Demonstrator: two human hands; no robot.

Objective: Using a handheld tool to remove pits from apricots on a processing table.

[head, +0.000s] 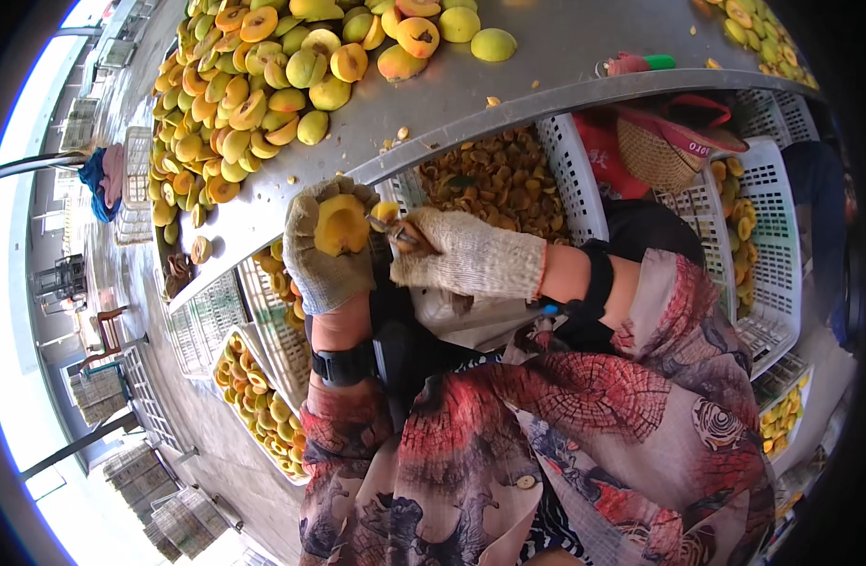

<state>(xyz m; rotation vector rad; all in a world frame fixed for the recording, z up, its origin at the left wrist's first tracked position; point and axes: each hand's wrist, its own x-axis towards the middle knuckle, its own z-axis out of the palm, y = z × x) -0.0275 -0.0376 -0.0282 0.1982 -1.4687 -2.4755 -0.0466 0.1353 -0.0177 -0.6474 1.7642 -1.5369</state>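
Note:
My left hand, in a knitted work glove, cradles a halved yellow peach with its hollowed cut face up. In my gloved right hand is a small pitting tool with a metal end, pointed at that half. A yellow piece, flesh or stone, sits at the tool's tip; which one I cannot tell. Both hands are just off the near edge of a metal table. A large heap of halved peaches covers the table's left part.
Below the edge, a plastic crate contains brown peach stones. Crates of peach halves stand at my left; another white crate is at my right. A green-handled tool lies on the table. A straw hat is beneath the table's right side.

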